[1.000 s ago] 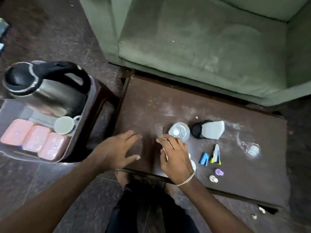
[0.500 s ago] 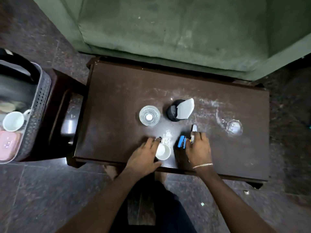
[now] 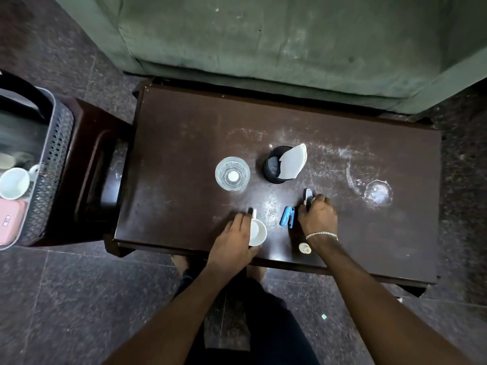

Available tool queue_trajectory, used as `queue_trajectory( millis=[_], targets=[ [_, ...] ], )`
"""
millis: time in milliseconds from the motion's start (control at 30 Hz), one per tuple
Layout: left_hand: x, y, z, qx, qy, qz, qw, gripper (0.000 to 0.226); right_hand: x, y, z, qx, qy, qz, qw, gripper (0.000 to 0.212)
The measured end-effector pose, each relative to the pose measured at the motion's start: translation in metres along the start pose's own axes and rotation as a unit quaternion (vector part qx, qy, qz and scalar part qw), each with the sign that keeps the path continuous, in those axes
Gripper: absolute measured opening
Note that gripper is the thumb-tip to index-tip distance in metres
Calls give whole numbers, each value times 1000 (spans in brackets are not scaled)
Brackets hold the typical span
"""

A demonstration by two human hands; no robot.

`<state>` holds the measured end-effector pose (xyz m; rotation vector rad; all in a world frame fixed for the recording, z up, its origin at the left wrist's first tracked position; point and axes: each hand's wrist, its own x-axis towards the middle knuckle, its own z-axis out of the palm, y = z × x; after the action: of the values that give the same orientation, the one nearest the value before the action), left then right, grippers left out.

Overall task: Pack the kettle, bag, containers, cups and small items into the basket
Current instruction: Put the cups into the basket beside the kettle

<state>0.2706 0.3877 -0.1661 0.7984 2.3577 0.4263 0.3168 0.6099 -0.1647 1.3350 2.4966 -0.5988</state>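
Fingers of left hand (image 3: 233,238) curled round white cup (image 3: 258,230) on table (image 3: 184,154); right hand (image 3: 320,219) pinching small grey item (image 3: 307,194).

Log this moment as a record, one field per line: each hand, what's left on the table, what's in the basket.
left hand: grips white cup near the table front edge
right hand: fingers curled on small silver item, blue item beside it
left on table: glass, black holder with white paper, small white item
in basket: kettle (blurred), second cup, pink container
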Motion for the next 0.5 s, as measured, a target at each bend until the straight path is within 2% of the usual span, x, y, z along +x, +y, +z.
queue_trajectory(
  millis=[267, 500],
  targets=[
    [-9, -21, -28, -60, 52, 5, 997, 71, -22, -17, -18, 51, 15, 4, 999, 27],
    [-48, -63, -107, -137, 139, -2, 981, 66, -82, -93, -29, 105, 15, -53, 993, 20]
  ],
)
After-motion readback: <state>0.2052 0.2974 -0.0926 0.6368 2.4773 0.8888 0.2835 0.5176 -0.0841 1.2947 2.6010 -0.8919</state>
